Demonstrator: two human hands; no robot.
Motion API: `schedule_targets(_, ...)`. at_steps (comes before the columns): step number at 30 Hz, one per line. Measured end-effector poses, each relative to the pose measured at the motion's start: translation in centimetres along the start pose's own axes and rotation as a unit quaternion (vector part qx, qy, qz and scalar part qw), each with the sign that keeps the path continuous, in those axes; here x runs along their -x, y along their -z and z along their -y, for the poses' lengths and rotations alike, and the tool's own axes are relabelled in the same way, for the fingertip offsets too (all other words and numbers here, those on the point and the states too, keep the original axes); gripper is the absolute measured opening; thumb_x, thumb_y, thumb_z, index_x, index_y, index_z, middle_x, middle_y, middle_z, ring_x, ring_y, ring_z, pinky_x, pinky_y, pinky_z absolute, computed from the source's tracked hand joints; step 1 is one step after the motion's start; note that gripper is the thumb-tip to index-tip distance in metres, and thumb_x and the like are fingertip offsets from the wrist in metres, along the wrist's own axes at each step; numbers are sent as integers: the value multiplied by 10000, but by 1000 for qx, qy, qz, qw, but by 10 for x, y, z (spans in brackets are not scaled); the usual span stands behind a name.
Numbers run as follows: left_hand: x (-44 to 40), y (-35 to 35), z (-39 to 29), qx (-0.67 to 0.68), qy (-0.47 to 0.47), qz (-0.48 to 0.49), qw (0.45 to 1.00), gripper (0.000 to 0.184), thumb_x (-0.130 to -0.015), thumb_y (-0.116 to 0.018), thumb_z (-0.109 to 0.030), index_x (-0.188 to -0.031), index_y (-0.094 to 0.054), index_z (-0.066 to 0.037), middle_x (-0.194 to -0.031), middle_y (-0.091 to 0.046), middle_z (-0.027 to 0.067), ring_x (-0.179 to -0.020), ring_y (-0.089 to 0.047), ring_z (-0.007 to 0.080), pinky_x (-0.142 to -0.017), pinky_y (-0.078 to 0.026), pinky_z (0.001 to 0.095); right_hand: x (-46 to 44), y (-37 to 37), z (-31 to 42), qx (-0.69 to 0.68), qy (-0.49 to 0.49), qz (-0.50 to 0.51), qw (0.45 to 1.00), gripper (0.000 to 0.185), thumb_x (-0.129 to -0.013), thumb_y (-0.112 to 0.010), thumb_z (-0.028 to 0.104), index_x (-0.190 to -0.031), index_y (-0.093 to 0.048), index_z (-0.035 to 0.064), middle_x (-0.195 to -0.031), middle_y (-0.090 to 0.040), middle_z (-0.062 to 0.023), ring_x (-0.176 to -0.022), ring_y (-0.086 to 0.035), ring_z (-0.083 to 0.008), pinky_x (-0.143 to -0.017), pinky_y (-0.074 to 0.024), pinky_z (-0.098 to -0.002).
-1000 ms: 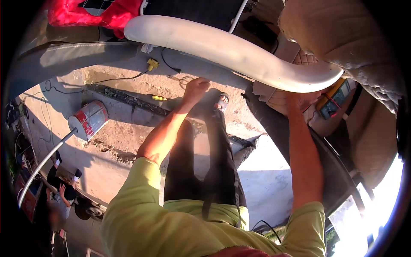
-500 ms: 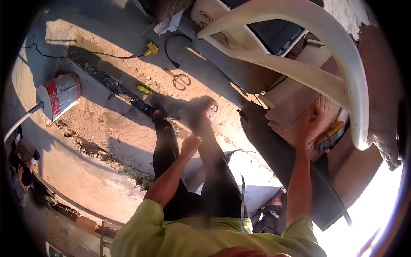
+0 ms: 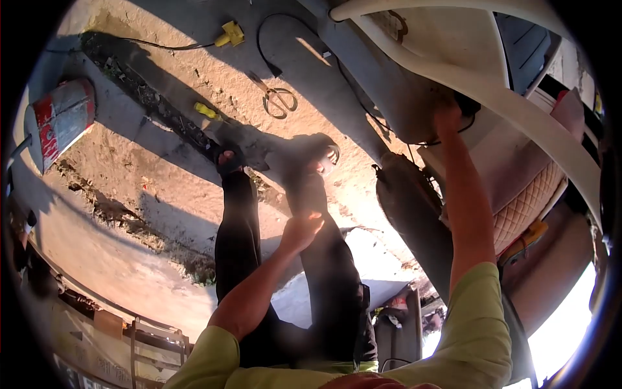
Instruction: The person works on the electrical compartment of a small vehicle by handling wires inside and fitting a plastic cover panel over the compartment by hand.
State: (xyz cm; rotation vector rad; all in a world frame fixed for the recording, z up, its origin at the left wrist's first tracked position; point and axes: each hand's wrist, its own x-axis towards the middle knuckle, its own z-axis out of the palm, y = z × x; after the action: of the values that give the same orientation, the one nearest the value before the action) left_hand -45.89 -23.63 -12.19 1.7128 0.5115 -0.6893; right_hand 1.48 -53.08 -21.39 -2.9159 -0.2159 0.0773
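Note:
My left hand (image 3: 302, 232) is closed in a fist over my leg, just above the knee; the inside of the fist is hidden. Out to the right, my right hand (image 3: 447, 120) reaches under the curved pale armrest (image 3: 447, 74) of a chair. It is beside a small dark object (image 3: 468, 106) and a thin dark cable (image 3: 421, 143). Shadow and blur hide its fingers, so whether it grips anything cannot be made out. Below that arm lies a quilted tan cushion (image 3: 528, 204), with a yellow-and-teal item (image 3: 532, 238) partly tucked under it.
Scissors (image 3: 279, 102) lie on the sunlit concrete ground, near a yellow plug connector (image 3: 230, 34) on a black cord. A small yellow piece (image 3: 206, 110) is by my foot. A red-and-white bucket (image 3: 61, 123) lies tipped at left. A dark padded panel (image 3: 414, 214) leans beside my right leg.
My right hand has moved forward and left from beside the quilted cushion to the dark object and cable. My left hand stays closed over my leg. The view has shifted.

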Motion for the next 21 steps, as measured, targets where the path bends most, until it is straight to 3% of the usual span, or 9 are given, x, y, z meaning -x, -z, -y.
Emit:
schedule_targets(3, -5, 9, -27, 78, 50, -3, 996, 190, -938, -713, -219, -1042, -681, -63, -956, -730, 107, -889, -723, 263, -772, -570, 335, -11, -26, -49, -28, 51, -3, 998, 345, -921, -630, 366, -1127, -762, 123, -1074, -735, -194, -1007, -707, -373, -858, -569, -451)
schedule_targets(5, -9, 16, -36, 97, 69, 2, 993, 200, -937, -716, -220, -1049, -686, -57, -963, -734, 107, -895, -727, 251, -782, -569, 328, -14, -26, -45, 40, -28, 24, 999, 379, -928, -630, 400, -1119, -757, 98, -1074, -732, -207, -1027, -699, -381, -888, -557, -457)
schedule_targets(9, -11, 14, -31, 111, 90, 2, 990, 218, -935, -720, -218, -1072, -690, -51, -977, -742, 112, -901, -729, 235, -802, -564, 323, -30, -1, -5, 26, -206, 87, 974, 492, -950, -624, 452, -1235, -692, 58, -1195, -699, -222, -1152, -642, -400, -994, -501, -456)
schedule_targets(11, -13, 15, -33, 112, 84, -5, 990, 226, -935, -722, -216, -1083, -690, -49, -982, -745, 115, -903, -730, 230, -807, -562, 322, -31, -14, -8, -1, -108, 18, 994, 530, -928, -622, 530, -1239, -703, 109, -1236, -691, -192, -1170, -636, -382, -974, -503, -450)
schedule_targets(13, -14, 15, -35, 117, 84, -2, 990, 221, -936, -721, -215, -1077, -688, -48, -978, -745, 113, -904, -731, 227, -808, -562, 324, -30, -16, -9, -11, -74, -6, 997, 559, -910, -625, 573, -1252, -702, 137, -1264, -684, -177, -1197, -622, -377, -978, -495, -447)
schedule_targets(15, -15, 16, -36, 120, 88, -3, 989, 215, -937, -721, -213, -1069, -686, -47, -974, -746, 110, -905, -730, 221, -807, -561, 323, -31, -13, -3, -8, -101, 15, 995, 581, -898, -632, 580, -1274, -691, 142, -1280, -676, -178, -1232, -600, -387, -1003, -479, -449)
schedule_targets(21, -18, 14, -38, 165, 121, 7, 979, 201, -940, -719, -206, -1050, -676, -43, -947, -743, 102, -892, -729, 205, -793, -560, 314, -34, -10, -6, 22, -43, 36, 998, 596, -881, -647, 571, -1291, -679, 141, -1300, -663, -188, -1244, -589, -399, -1016, -473, -445)
